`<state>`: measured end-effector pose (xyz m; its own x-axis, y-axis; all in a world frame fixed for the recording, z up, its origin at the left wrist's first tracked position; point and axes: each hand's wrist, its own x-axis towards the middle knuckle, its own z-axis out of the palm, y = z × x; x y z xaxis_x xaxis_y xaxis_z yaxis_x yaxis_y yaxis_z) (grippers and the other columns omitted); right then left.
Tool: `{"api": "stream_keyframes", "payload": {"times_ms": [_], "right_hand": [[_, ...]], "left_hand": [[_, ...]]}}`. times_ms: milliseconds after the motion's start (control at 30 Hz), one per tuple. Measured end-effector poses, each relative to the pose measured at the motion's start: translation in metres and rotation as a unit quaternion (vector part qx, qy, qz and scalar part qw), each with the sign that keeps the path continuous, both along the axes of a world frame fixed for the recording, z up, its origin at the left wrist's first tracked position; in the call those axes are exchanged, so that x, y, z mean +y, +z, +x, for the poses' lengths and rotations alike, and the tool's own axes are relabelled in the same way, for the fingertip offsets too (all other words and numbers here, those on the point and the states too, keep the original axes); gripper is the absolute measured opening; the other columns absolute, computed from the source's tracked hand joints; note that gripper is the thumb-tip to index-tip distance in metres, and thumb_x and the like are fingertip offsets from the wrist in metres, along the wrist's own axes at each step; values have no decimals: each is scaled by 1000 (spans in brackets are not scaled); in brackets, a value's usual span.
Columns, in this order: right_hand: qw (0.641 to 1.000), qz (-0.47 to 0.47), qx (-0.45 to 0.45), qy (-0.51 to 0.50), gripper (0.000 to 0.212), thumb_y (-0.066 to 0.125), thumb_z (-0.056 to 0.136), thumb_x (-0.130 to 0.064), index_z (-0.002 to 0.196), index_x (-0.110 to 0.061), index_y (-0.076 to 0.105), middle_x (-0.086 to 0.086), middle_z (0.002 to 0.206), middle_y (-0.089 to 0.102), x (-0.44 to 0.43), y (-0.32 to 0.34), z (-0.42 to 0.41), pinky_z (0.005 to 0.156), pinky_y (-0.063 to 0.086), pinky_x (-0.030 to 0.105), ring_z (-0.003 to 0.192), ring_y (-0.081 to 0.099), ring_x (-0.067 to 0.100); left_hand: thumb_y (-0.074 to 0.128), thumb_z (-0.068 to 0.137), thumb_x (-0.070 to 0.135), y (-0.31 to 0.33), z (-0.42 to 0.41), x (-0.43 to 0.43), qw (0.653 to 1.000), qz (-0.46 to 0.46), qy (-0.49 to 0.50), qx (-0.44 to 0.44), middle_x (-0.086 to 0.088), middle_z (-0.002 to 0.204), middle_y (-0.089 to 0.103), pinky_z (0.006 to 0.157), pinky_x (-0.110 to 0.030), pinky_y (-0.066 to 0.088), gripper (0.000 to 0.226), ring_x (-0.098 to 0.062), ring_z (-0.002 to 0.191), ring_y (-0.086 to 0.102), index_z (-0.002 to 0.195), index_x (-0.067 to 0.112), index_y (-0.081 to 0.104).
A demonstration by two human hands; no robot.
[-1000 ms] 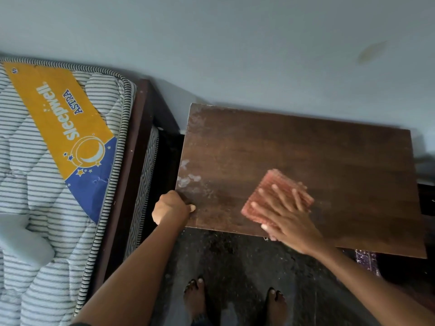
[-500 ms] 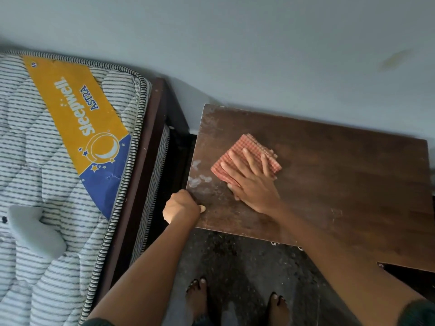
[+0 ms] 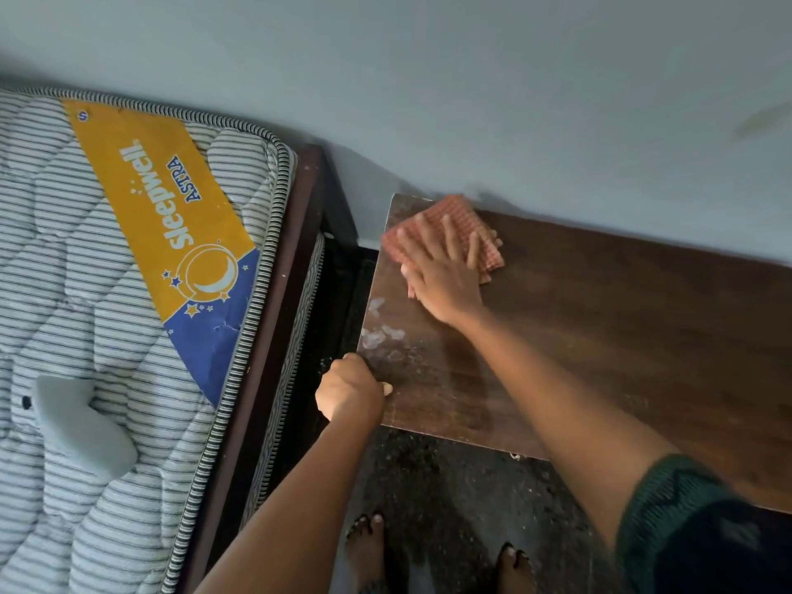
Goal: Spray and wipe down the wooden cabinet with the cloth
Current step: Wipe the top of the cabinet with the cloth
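The dark wooden cabinet top (image 3: 621,336) stands against the wall, with whitish smears near its left edge. A folded red checked cloth (image 3: 450,216) lies at the top's far left corner. My right hand (image 3: 441,272) presses flat on the cloth with straight, spread fingers. My left hand (image 3: 349,390) grips the near left corner of the cabinet top, thumb on the surface and fingers curled over the edge. No spray bottle is in view.
A striped mattress (image 3: 85,293) with a yellow and blue label lies on a dark bed frame (image 3: 274,315) just left of the cabinet, with a narrow gap between. A grey plush shape (image 3: 81,426) rests on the mattress. My bare feet (image 3: 368,550) stand on the dark floor.
My right hand has slid the cloth from the near middle of the top to the far left corner. My left hand has kept its grip on the corner.
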<state>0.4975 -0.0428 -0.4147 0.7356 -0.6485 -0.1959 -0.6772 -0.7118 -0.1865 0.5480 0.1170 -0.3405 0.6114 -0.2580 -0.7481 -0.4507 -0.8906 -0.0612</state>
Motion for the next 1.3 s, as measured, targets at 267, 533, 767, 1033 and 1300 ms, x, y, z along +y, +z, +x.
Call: {"api": "stream_keyframes", "payload": {"times_ms": [267,533,767,1033,1300], "right_hand": [[1000,0,19,-11,56,13,92,-57,144,-42,0,-9,158,-3,-15,1,-42,110,-15,52,144,-13,24],[995,-11,6,94,54,22,97,-49,148,-37,8,-6,158,-2,7,3,30,110,-13,56,144,-12,26],[999,-16,19,47,61,2,90,-58,146,-34,-3,-6,157,-6,-17,0,-12,109,-17,49,145,-9,24],[993,-24,22,112,56,19,97,-48,148,-32,1,-3,158,-5,-3,3,29,108,-14,56,144,-12,27],[995,6,62,73,59,8,91,-56,145,-38,-8,-10,157,-11,-15,5,-49,108,-20,51,144,-16,22]], "left_hand": [[66,87,36,2,2,-2,1000,7,0,5,-9,121,60,72,-33,47,49,-26,111,60,124,7,50],[64,88,37,1,1,0,1000,1,-3,8,-9,123,58,77,-33,49,52,-26,113,59,126,6,47],[64,88,36,-2,2,1,1000,4,-12,10,-8,126,57,81,-34,50,54,-26,115,58,131,7,46],[65,88,35,-6,3,2,1000,-1,-14,3,-9,123,58,77,-33,50,52,-26,112,59,129,7,48],[65,88,34,-5,4,1,1000,4,-28,-10,-10,121,60,69,-32,46,51,-27,110,61,127,5,50]]}}
